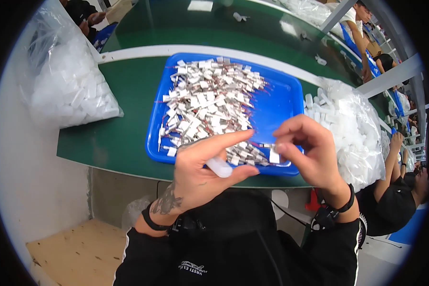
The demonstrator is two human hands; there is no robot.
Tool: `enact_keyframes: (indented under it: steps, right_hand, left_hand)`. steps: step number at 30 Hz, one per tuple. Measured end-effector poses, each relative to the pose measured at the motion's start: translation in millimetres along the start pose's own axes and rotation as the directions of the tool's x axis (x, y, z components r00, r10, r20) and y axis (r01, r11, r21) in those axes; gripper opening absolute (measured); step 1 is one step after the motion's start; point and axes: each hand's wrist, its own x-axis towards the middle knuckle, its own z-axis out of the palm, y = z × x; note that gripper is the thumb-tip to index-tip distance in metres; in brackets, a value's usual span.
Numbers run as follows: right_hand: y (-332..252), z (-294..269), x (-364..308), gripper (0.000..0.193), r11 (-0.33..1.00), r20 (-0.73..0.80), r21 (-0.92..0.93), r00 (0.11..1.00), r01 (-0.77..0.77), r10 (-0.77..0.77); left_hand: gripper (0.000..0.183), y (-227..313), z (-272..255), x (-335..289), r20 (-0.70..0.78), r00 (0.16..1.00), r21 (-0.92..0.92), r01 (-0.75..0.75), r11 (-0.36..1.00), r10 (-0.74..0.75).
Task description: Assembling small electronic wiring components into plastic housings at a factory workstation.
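Near centre, the left hand (192,167) cradles a tube (219,168), likely light, slick, best held mid-length; the right hand (312,150) seemingly pinches a part (274,156), probably fragile.

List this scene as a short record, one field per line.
Left hand: holds a translucent white sleeve
Right hand: at a small white part, grip unclear
Blue tray: bears a heap of small wired parts
Left bag: clear, holds pale pieces
Right bag: clear, holds pale pieces
Surface: green table
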Motion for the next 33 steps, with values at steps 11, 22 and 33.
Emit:
enact_keyframes:
  steps: [11, 22, 33]
  right_hand:
    - [11.4, -2.6, -43.1, 0.025, 0.884, 0.088, -0.279, 0.927, 0.374, -0.364]
    - [21.8, -2.2, -59.7, 0.028, 0.829, -0.075, -0.426, 0.899, 0.363, -0.432]
    - [28.1, -6.6, -72.5, 0.032, 0.842, -0.147, -0.413, 0.887, 0.348, -0.438]
  left_hand:
    - [0.030, -4.7, 22.6, 1.5, 0.089, 0.937, 0.059, -0.342, 0.938, 0.337]
    - [0.028, -4.8, 21.9, -2.4, 0.394, 0.757, 0.406, -0.653, 0.640, 0.522]
    - [0.041, -10.2, 34.3, -9.6, 0.364, 0.891, 0.014, -0.297, 0.955, 0.271]
